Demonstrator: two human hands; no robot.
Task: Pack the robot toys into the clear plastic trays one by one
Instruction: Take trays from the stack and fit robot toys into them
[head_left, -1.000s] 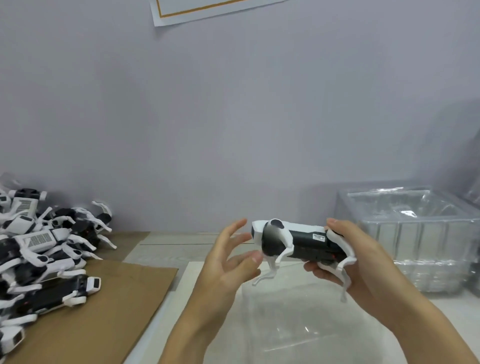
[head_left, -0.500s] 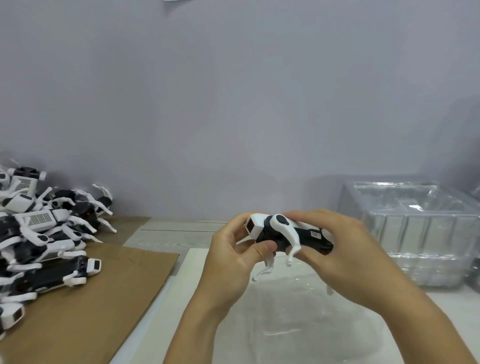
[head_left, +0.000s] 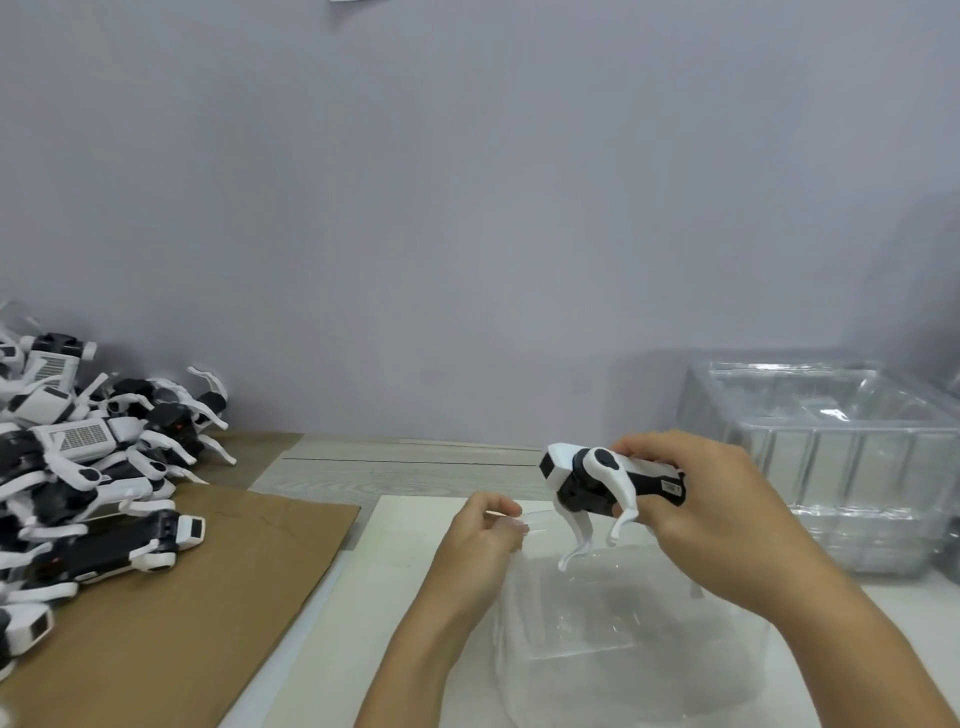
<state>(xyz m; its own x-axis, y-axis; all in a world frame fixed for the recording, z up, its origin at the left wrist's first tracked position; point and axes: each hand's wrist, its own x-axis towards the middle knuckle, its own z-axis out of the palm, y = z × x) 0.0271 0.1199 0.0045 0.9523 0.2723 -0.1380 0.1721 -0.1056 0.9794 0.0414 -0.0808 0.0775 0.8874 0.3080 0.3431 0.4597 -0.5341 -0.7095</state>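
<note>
The clear tray (head_left: 623, 629) at lower centre is blurred, its edges hard to trace. Above it, the right hand (head_left: 727, 525) grips a robot toy (head_left: 608, 480), legs dangling; the left hand (head_left: 480, 540) pinches the tray's near-left rim. More toys (head_left: 88, 467), partly cut off, crowd the left edge.

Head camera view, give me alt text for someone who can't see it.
A person's right hand holds a black-and-white robot toy above a clear plastic tray, while the left hand pinches the tray's near-left edge. More robot toys are piled at left; stacked clear trays stand at right.
</note>
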